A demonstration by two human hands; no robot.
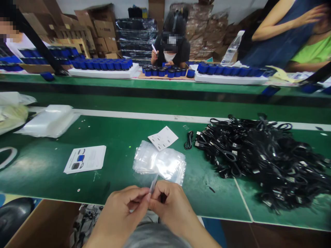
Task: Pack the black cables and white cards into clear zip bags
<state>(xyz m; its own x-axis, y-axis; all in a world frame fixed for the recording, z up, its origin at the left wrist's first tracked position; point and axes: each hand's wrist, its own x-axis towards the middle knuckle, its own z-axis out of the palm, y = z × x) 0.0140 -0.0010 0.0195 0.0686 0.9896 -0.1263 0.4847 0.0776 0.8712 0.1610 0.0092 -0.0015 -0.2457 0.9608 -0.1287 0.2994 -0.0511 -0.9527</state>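
Close to the table's front edge, my left hand (126, 210) and my right hand (172, 205) meet, both with fingers pinched. Between their fingertips stands a small clear plastic bag (153, 185), seen nearly edge-on; most of it is hidden by the fingers. Just beyond lies a pile of flat clear plastic bags (162, 163), with a folded printed leaflet (164, 138) resting over its far edge. To the left is a stack of printed leaflets (85, 159). A single coiled black USB cable (189, 140) lies right of the bags.
A large heap of black cables (256, 158) covers the right side. At left are packed plastic bags (50, 120) and a tape roll (7, 156). Across the line, blue-sided jars (103, 64) stand on white trays, and a person (173, 41) holds a pen. An open carton (51, 224) sits below.
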